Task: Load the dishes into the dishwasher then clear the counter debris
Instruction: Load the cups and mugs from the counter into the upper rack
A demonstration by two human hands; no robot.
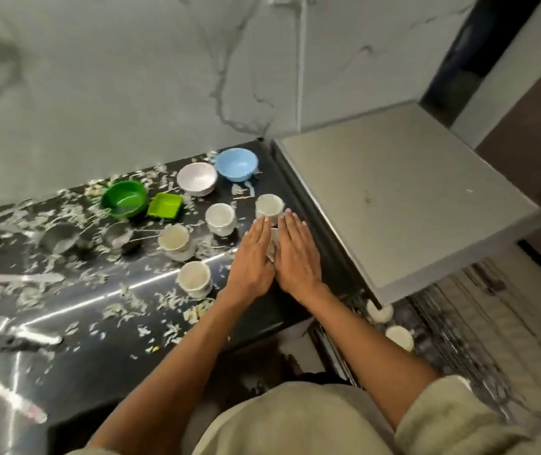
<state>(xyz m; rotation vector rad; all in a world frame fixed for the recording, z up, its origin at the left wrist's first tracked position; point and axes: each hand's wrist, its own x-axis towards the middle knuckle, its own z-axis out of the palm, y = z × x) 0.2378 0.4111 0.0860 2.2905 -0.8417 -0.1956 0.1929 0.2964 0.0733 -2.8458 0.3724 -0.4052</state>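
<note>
Dishes were mostly unloaded: four white cups [219, 218] stood on the dark table [104, 343], with a green bowl [124, 198], green square dish [165, 206], white bowl [196, 178] and blue bowl [236, 164] at the far side. Two more cups [379, 312] sat in the open dishwasher rack [459, 323], near right.

Left hand [252, 254] and right hand [296, 254] lay flat side by side on the table, fingers [259, 229] straight and together, nothing gripped; a scrap of pale debris [273, 247] showed between them. Fingertips looked to be touching, or just short of, the far-right cup [269, 207]; couldn't tell which.

Risks, as I judged them:
- Pushing forward could tip that cup or knock it into its neighbour.
- Shreds [131, 307] were scattered all over; sweeping before the dishes were cleared could drag scraps into cups.
- The hands were close to the table's right edge, so debris could fall into the rack below.
- Knives [16, 339] at near left were a cut hazard during a sweep.

No brands, labels or writing readable.
</note>
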